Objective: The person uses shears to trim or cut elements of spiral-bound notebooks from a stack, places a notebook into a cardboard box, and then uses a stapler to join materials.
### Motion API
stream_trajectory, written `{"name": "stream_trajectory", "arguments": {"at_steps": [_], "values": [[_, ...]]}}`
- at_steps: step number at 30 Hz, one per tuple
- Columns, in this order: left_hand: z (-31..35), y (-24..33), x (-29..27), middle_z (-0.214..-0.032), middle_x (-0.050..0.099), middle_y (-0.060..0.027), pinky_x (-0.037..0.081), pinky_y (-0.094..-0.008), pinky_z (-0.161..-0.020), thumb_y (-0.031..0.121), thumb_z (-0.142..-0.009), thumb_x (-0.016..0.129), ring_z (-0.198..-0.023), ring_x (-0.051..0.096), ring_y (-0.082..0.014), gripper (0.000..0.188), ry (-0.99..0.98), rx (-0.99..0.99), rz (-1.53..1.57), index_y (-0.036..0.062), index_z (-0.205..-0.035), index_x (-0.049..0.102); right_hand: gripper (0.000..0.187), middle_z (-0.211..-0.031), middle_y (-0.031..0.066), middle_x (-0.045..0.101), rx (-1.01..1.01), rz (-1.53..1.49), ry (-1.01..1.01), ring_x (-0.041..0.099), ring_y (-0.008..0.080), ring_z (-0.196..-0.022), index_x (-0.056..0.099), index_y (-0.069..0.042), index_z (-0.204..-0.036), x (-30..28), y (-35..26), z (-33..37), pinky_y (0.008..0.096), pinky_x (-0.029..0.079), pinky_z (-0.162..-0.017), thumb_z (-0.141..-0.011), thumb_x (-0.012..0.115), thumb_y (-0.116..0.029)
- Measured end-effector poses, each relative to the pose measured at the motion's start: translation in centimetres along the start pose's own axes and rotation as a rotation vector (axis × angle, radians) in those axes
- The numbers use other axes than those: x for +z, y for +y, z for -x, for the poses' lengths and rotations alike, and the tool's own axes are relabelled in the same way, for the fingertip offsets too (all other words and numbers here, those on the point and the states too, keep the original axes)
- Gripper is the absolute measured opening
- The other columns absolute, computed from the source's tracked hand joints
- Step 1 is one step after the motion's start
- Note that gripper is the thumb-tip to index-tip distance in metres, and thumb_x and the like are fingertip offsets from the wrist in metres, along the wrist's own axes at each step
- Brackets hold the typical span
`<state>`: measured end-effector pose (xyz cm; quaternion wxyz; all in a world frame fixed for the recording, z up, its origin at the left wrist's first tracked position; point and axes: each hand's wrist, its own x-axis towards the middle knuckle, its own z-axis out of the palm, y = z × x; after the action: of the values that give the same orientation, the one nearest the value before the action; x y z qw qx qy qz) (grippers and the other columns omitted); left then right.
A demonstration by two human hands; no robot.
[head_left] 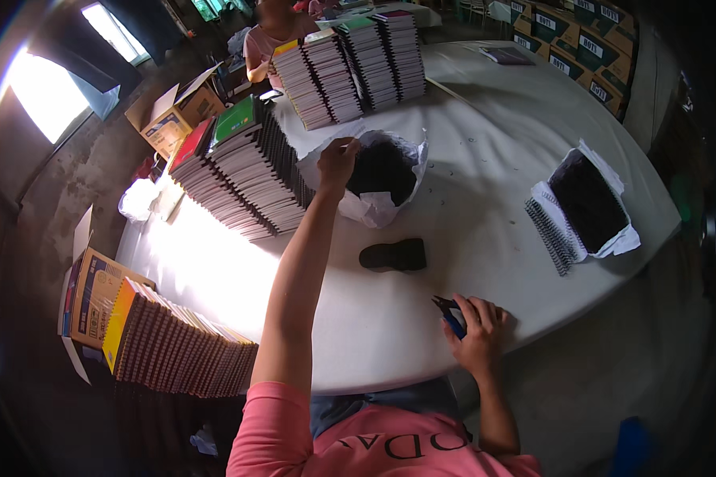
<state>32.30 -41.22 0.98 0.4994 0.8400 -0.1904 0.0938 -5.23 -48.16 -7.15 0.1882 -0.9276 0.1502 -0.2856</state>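
Blue-handled pliers (453,319) in the right hand (479,327), closer to the wearer than the white-wrapped bundle (371,211) and off to its right. Short and slim, with grips of saturated blue, partly covered by curled fingers, and a dark, pointed nose aimed leftward just above the white surface (469,230).

At the left rim of the bundle, the left hand (336,167), with thumb and fingertips drawn together; impossible to tell whether pinching anything. A rounded bundle, crumpled and ragged along its white wrapping, spread outward at the left, with a pale flap over the near part of a dense, matt black fill (382,168), too dark for separate pieces to show.

Just on the near side of the bundle, a dark oblong block (394,255), rounded at one end and squarer at the other. Left of the bundle, leaning stacks of spiral-bound notebooks (247,179) with red and green covers uppermost; behind it, taller notebook piles (318,83). Well to its right, a second white wrapping (620,241) around black contents, beside a row of dark coils (550,237). Farther beyond the bundle, a seated person (266,48) in pink and, to the right, stacked brown cartons (573,60).
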Motion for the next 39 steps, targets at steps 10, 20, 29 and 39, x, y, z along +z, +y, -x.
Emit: {"name": "stream_trajectory", "arguments": {"at_steps": [10,20,29,39], "values": [[-5.3,0.8,2.3,-0.149,0.022,-0.0157,0.016,-0.0378,-0.112,0.074,-0.085,0.011,-0.137,0.022,-0.0279,0.091,-0.466,-0.134,0.575,0.0078,-0.147,0.015,0.045,-0.102,0.0063,0.055,0.012,0.015,-0.04,0.053,0.0228,-0.098,0.059,-0.013,-0.118,-0.6,0.3,-0.5,0.0425,0.033,-0.088,-0.077,0.066,-0.032],[13.1,12.1,-10.0,-0.142,0.037,-0.015,0.032,-0.0376,-0.102,0.053,-0.09,0.049,-0.126,0.042,-0.026,0.076,-0.417,0.36,0.722,0.002,-0.142,0.027,0.045,-0.109,0.0139,0.052,-0.012,-0.034,0.156,0.05,0.0321,-0.099,0.052,-0.005,-0.122,1.4,1.4,0.6,0.0435,0.041,-0.085,-0.079,0.062,-0.016],[35.2,5.7,-30.3,-0.085,0.067,-0.0089,0.046,-0.028,-0.058,0.026,-0.08,0.072,-0.069,0.062,-0.0188,0.032,-0.523,0.708,0.478,0.0,-0.099,0.069,0.075,-0.108,0.007,0.042,0.286,-1.089,0.112,0.043,0.0166,-0.094,0.028,-0.008,-0.139,0.9,-0.1,1.1,0.0264,0.037,-0.087,-0.067,0.047,-0.005],[37.3,-3.2,-34.4,-0.117,0.048,-0.0052,0.043,-0.0241,-0.08,0.014,-0.08,0.074,-0.102,0.05,-0.0132,0.06,0.674,0.138,0.331,0.0043,-0.129,0.041,0.05,-0.1,0.0075,0.052,-0.657,-0.576,-0.472,0.053,0.0224,-0.091,0.053,-0.019,-0.13,1.2,-26.2,0.2,0.0385,0.038,-0.08,-0.081,0.063,-0.015]]}}
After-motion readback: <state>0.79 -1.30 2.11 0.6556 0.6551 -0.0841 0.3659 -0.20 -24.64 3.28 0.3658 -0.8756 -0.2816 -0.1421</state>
